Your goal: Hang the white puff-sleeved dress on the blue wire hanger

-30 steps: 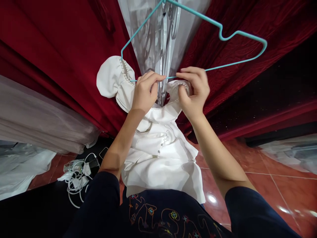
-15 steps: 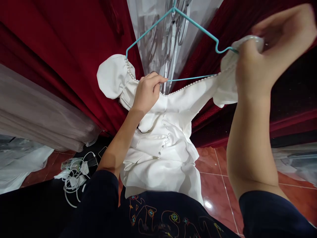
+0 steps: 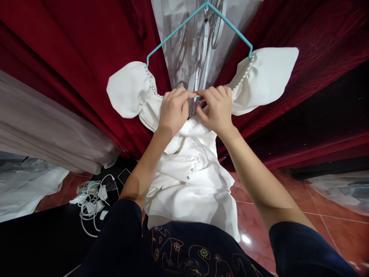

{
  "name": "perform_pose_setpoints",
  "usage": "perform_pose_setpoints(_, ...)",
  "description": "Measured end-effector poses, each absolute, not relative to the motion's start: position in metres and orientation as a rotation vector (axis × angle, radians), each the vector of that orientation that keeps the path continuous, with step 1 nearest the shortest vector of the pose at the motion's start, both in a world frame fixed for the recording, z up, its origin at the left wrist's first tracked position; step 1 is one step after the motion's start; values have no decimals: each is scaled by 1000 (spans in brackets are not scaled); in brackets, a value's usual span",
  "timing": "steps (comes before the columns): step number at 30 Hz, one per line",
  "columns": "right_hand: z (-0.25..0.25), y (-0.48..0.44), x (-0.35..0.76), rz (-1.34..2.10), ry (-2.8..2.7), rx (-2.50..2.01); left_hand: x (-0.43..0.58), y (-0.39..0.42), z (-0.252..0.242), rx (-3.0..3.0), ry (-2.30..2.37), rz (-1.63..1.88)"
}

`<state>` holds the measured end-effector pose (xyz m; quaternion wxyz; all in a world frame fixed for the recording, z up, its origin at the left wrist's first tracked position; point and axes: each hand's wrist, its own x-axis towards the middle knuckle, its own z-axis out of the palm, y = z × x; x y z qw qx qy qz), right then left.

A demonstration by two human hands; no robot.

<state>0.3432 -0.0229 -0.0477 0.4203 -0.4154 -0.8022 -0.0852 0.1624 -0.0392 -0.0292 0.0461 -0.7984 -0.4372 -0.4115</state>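
Observation:
A white dress (image 3: 187, 169) with puffed sleeves and pearl-trimmed straps hangs in front of me on a light blue clothes hanger (image 3: 175, 34). Both of its shoulder straps lie over the hanger's ends. My left hand (image 3: 174, 109) is closed around the hanger's lower bar, left of the middle. Close beside it, my right hand (image 3: 215, 107) also grips that bar, fingers over the top and thumb below. The index fingers almost meet. The hands cover much of the neckline; small buttons run down the bodice below them.
Dark red curtains (image 3: 86, 69) flank the dress. Behind it hang grey-white fabric and several pale hangers (image 3: 203, 46). On a black surface (image 3: 43, 242) at lower left lie a tangled white cable (image 3: 83, 219) and a plastic packet. Red floor tiles (image 3: 250, 219) show below.
My right hand has come down and left from the right sleeve to the hanger's lower bar. The right strap now sits over the hanger's end. My left hand stays put.

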Motion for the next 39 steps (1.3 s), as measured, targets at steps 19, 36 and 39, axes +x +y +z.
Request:
perform_pose_setpoints(19,-59,-28,319,-220,-1805,-1035,86,-9,-7,-1980,-1272,-1440)
perform_pose_setpoints(36,-53,-28,341,-215,-1903,-1020,0,26,8,-1801,-1566,-1567)
perform_pose_setpoints(39,-53,-28,336,-189,-1895,-1018,7,3,-12,-2003,-1781,-1434)
